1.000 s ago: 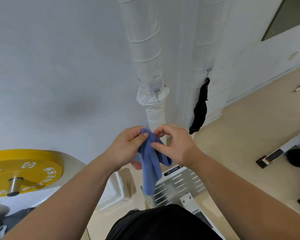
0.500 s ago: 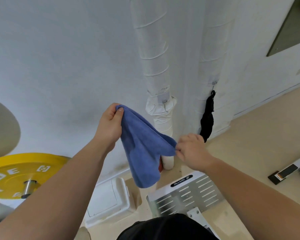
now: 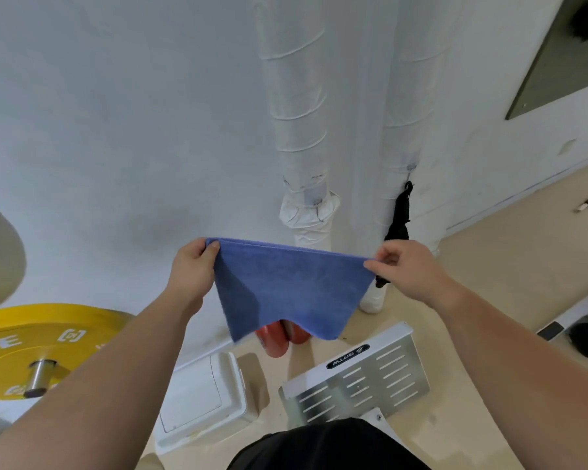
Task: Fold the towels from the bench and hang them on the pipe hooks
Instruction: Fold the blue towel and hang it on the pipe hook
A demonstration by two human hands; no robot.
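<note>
Yellow wt plate [image 3: 48,340], white letters "DE", black label [image 3: 348,357] on slotted panel [image 3: 370,391], illegible

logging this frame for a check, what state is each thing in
blue towel: stretched flat between both hands, lower edge hanging free
left hand: grips the towel's top left corner
right hand: pinches the towel's top right corner
black cloth: hangs on the right pipe
yellow weight plate: mounted on a metal bar
white box: lid shut
</note>
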